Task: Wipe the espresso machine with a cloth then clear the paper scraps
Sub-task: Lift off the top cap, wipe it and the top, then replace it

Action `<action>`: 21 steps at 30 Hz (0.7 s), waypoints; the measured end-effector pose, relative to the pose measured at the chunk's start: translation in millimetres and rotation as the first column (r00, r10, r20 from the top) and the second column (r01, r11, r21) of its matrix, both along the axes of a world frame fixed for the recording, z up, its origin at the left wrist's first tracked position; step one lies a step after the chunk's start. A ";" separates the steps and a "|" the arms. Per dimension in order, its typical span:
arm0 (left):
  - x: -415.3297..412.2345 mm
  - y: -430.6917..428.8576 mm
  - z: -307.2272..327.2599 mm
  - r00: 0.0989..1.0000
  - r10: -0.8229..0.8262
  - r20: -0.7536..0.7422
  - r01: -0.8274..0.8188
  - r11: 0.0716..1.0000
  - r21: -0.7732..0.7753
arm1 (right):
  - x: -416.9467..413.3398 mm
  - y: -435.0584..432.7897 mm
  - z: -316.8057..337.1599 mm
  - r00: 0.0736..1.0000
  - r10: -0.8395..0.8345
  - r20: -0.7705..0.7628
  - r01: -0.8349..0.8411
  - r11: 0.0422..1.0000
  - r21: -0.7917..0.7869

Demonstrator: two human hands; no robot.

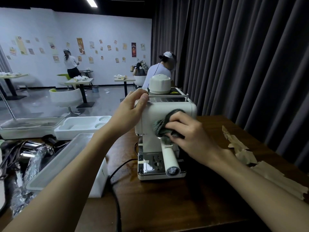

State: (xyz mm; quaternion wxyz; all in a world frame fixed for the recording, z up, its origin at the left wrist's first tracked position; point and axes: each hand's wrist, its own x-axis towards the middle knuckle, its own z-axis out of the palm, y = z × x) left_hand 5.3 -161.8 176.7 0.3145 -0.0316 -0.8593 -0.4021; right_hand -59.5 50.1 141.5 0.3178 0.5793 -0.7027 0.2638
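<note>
the left hand [133,108] has its grip clamped on the top corner of the espresso machine [190,108] on the tabletop [167,201], probably to steady it, while the right hand [190,133] keeps its grip closed on the cloth [164,123] pressed against its front; the paper scraps [242,151] wait at the right.

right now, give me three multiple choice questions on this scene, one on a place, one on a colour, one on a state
1. Where do the paper scraps lie?
A. on the table right of the espresso machine
B. on top of it
C. inside a bin

2. What colour is the cloth?
A. red
B. grey-green
C. yellow

3. What is the left hand doing?
A. hanging idle
B. holding a cup
C. gripping the machine's top corner

1 A: brown scraps lie on the wood beside the machine.
2 B: the cloth under the right hand is grey-green.
3 C: its fingers curl over the top edge.
</note>
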 end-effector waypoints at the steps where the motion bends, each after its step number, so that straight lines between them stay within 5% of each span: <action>1: 0.5 0.6 0.5 1.000 0.001 0.003 -0.001 1.000 0.000 | -4.3 8.9 -0.7 1.000 -0.030 0.003 0.030 0.999 -0.044; 8: -2.6 8.4 -4.0 0.999 0.005 -0.039 -0.004 0.999 0.033 | -16.7 40.7 -11.1 0.976 -0.175 0.129 0.202 0.949 -0.240; 15: 35.2 13.3 -58.0 0.993 -0.071 -0.091 0.097 0.940 0.326 | -13.8 45.7 -46.8 0.920 -0.180 0.348 0.291 0.909 -0.299; 21: 39.5 11.1 -153.5 0.961 0.108 0.255 -0.141 0.983 0.114 | -8.8 30.0 -98.6 0.814 -0.192 0.548 0.365 0.903 -0.225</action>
